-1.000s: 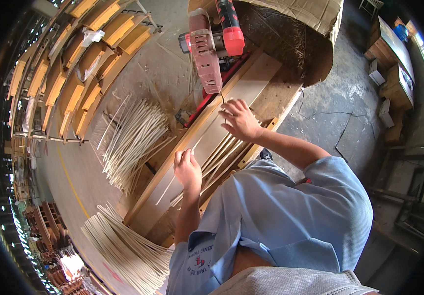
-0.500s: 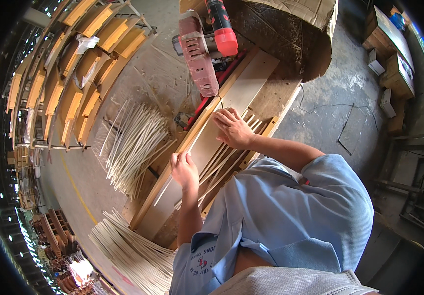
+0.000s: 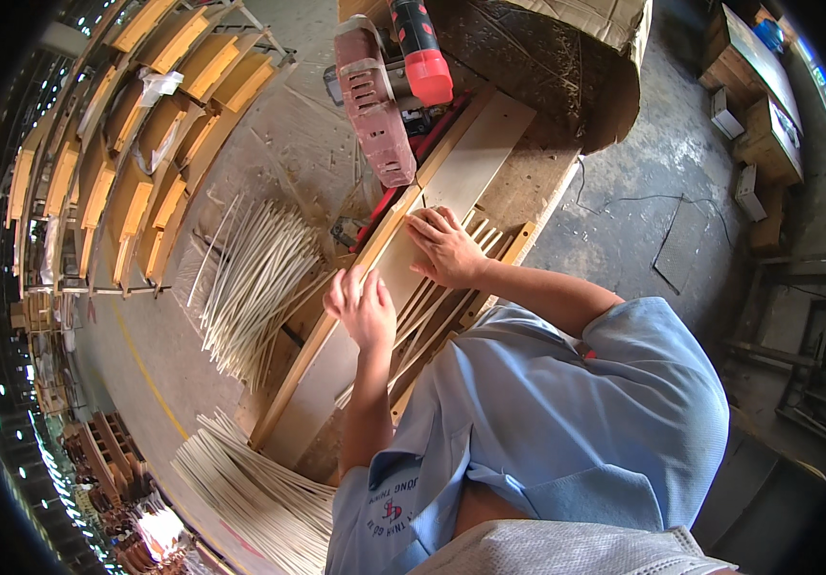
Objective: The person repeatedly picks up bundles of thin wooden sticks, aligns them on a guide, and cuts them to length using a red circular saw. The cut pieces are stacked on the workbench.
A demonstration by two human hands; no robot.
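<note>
Hovering at the board's edge: left hand, fingers bent and slightly apart, at the wooden strip that borders the pale board; whether it pinches a stick, I cannot tell
Right hand: farther up the board, palm down, fingers a little spread, fingertips on or just above the pale surface; what lies under them is hidden
Thin sticks: pale, several lying lengthwise beside the board, between it and a drilled wooden rail, upper ends beside the right hand
Saw: dusty red, with a red-and-black handle, just beyond the right hand
Bundles: two loose heaps of pale sticks left of the table, one nearer the person
Cardboard: big, brown, at the table's far end
Rack: upper left, filled with yellow-edged wooden pieces
</note>
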